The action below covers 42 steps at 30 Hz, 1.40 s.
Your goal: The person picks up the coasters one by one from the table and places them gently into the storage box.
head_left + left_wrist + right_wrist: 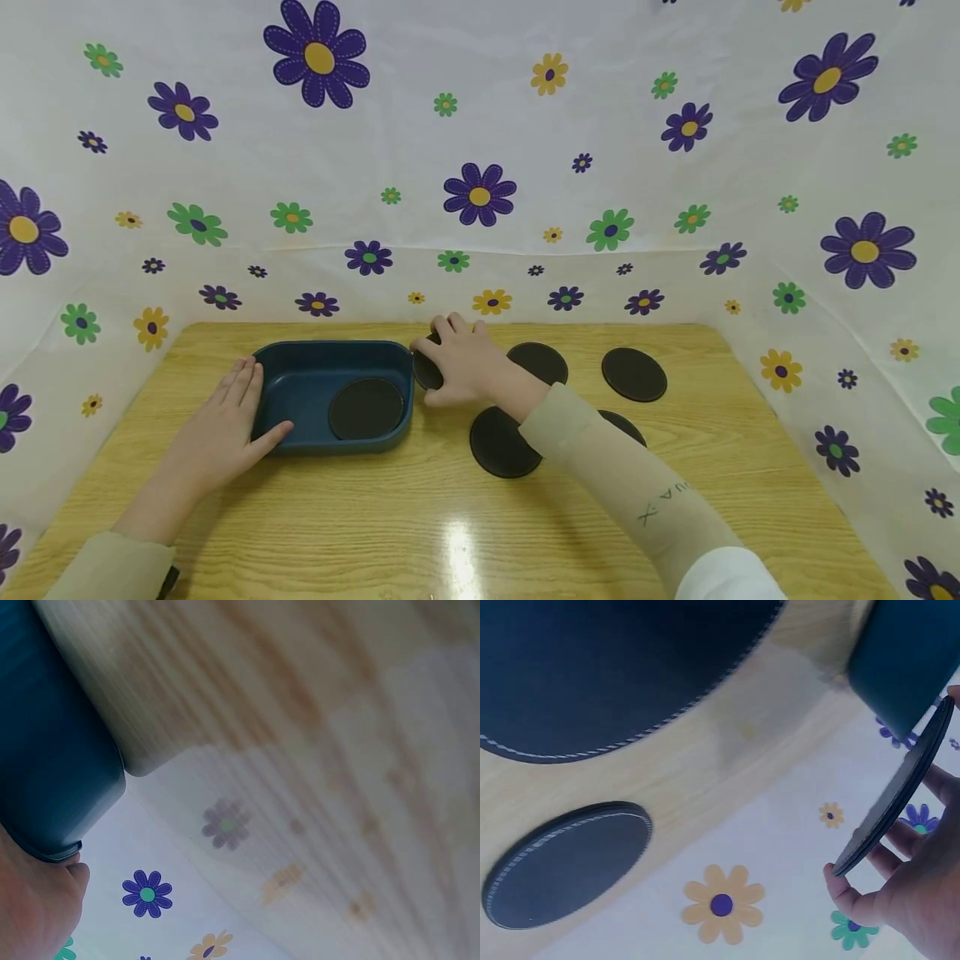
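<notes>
A dark blue rectangular bin (295, 404) with rounded corners sits on the left of the wooden table. My left hand (217, 429) rests against its left end, fingers straight along the rim and thumb stretched over the front corner. Inside, a round black coaster (366, 408) lies toward the right. My right hand (467, 362) grips another black coaster (427, 367) by its edge, just outside the bin's right end. In the right wrist view this held coaster (900, 787) is raised and tilted, with fingers and thumb on its rim.
Several more black coasters lie flat on the table to the right: one behind the right wrist (538, 363), one at the far right (634, 374), one nearer the front (504, 443), one partly hidden by the forearm (624, 427). Flower-printed white cloth (420, 150) encloses the back and sides.
</notes>
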Available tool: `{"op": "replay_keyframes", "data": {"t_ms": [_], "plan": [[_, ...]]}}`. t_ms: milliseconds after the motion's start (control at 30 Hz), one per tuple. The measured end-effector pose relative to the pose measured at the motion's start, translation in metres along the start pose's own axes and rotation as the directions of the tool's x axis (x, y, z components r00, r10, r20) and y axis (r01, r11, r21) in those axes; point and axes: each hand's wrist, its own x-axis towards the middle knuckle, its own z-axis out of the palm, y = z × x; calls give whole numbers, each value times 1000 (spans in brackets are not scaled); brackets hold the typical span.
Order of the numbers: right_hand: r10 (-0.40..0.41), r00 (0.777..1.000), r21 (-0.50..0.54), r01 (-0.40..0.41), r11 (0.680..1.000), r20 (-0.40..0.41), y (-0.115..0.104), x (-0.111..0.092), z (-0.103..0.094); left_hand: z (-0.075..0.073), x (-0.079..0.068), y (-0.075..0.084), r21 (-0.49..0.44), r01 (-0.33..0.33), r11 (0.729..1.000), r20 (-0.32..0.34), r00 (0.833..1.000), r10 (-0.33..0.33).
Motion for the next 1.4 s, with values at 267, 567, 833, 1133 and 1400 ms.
{"op": "replay_keyframes", "data": {"t_ms": [267,567,833,1133,1400], "plan": [[-18,1000,-30,19,999,11,-10,5,-10,2,-1,-1,3,1,1000,-11,1000,-1],[-50,999,-20,50,999,4,-26,22,-7,2,-1,-2,3,-1,1000,-12,1000,1],[-102,995,-22,102,995,-3,-48,36,-2,3,-1,-2,1,-1,1000,-6,1000,1],[-136,991,-64,136,989,10,-76,48,1,3,0,-3,-10,4,1000,2,1000,-4],[-161,987,-72,161,984,8,-97,59,12,3,0,-3,-4,-3,1000,-4,1000,3]]}}
